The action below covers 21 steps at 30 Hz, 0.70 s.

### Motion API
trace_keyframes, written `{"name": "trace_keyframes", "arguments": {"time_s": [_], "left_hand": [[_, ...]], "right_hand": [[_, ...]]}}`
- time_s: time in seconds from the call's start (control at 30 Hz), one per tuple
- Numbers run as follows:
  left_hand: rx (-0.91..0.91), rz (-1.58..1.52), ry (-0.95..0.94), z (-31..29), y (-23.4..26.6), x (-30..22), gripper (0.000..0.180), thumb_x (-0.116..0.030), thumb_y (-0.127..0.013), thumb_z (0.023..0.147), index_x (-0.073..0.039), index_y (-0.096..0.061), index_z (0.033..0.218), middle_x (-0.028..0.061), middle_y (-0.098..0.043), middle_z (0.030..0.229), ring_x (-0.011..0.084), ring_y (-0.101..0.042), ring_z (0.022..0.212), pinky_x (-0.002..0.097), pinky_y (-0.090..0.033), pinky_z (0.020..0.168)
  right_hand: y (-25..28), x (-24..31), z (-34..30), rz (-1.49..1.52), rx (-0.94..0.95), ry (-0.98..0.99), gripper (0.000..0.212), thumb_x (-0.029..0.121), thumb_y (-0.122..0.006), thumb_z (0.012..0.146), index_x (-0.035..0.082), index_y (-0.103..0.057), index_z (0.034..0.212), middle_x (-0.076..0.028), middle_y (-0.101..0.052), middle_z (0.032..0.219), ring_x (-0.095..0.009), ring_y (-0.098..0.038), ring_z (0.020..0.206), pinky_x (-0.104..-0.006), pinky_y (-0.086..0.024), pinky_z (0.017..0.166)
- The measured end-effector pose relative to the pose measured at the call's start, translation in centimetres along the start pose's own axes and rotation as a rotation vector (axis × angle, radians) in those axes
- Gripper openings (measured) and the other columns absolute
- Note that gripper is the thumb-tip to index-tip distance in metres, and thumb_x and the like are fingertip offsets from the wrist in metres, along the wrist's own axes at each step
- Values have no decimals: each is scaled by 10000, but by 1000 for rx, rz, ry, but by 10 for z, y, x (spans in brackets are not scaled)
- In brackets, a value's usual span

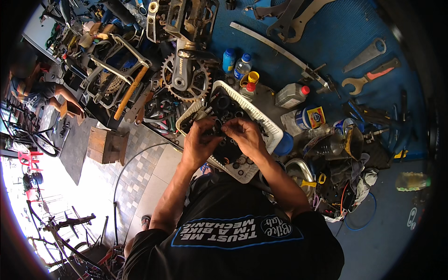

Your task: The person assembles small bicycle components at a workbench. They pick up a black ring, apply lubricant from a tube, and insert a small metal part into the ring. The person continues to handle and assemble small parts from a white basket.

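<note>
Both my hands meet over a white perforated plastic basket (272, 129) filled with small dark parts, rings and washers among them. My left hand (199, 142) is closed, thumb and fingers pinched together above the basket's near left side. Close beside it, my right hand (246, 136) is closed too, its fingertips almost touching the left ones. A small dark ring-like piece (218, 125) shows between the fingertips. It is too small to name, and I cannot tell which hand carries it. Loose black rings (241, 160) lie at the basket's near end.
A crankset with a chainring (183, 77) stands beyond the basket's left corner. To the right are a grey bottle with a red cap (292, 95), a blue-and-white tub (310, 117) and a metal bowl (298, 168). Wrenches (371, 76) hang on the blue board. Another person (39, 91) sits at far left.
</note>
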<state>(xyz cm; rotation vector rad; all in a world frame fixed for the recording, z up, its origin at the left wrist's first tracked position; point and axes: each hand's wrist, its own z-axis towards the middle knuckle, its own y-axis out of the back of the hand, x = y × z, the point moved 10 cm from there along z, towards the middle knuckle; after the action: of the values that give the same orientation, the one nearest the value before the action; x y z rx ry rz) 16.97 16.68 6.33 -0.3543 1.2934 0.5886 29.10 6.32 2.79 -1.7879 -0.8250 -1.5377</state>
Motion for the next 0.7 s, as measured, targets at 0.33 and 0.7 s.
{"name": "trace_keyframes", "arguments": {"time_s": [0.33, 0.7], "left_hand": [[23, 276, -240, -3, -7, -29, 505, 112, -777, 828, -30, -560, 1261, 177, -591, 1376, 312, -688, 1158, 349, -686, 812], [-27, -30, -64, -3, 1, -3, 546, 107, -810, 808, -48, -528, 1250, 158, -585, 1405, 260, -660, 1217, 361, -680, 849]], "right_hand": [[2, -9, 3, 56, -32, -2, 112, 96, -798, 929, 8, -732, 948, -9, -710, 850, -57, -623, 800, -227, -501, 718], [3, -12, -4, 202, -18, -231, 84, 142, -753, 978, 85, -741, 1039, 31, -713, 887, 16, -523, 668, -175, -371, 535]]}}
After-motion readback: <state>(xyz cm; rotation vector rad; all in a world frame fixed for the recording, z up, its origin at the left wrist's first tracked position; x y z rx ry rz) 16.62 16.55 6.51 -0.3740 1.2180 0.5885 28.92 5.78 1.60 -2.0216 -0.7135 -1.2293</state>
